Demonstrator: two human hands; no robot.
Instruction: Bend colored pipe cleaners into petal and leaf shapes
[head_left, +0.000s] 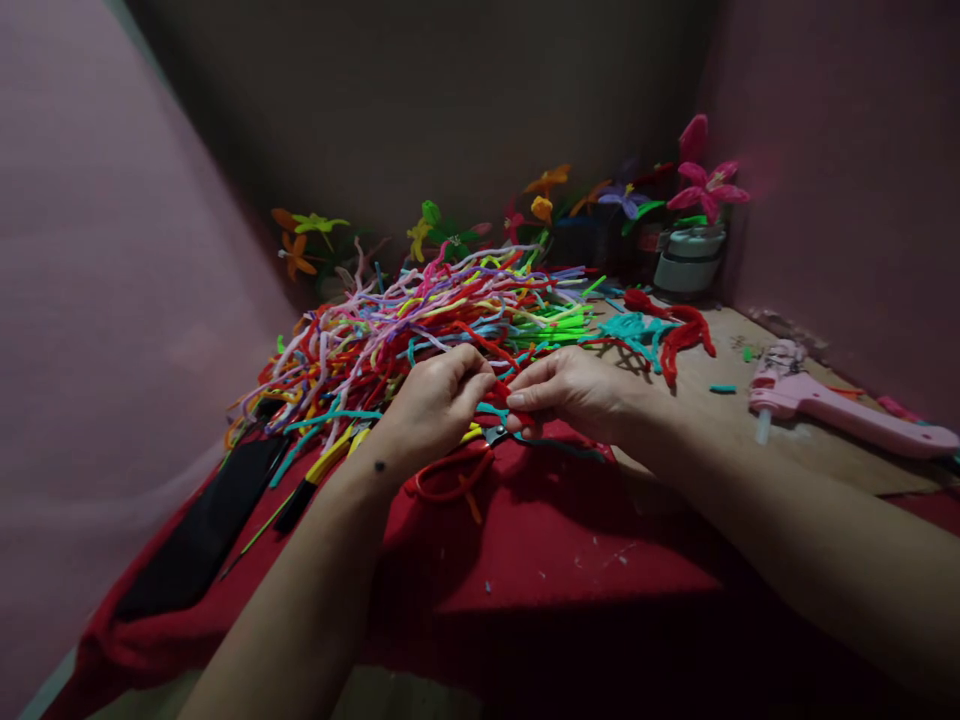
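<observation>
My left hand [442, 400] and my right hand [566, 388] meet just over the front of the pipe cleaner heap, fingertips pinched close together. Between them is a red pipe cleaner piece [501, 390], partly hidden by the fingers. Under the hands lie red-handled scissors [454, 483] on the red cloth, with a metal pivot showing. Turquoise pipe cleaners [577, 448] lie beside and beneath my fingers. Behind is a large tangled heap of multicoloured pipe cleaners [420, 310].
Pliers with yellow and black grips [322, 465] and a flat black object [206, 530] lie at left. At right, a pink glue gun [847, 410] rests on a beige board [705, 440]. A pink pipe-cleaner flower [709, 188] stands in a pale container [690, 262], near other flowers.
</observation>
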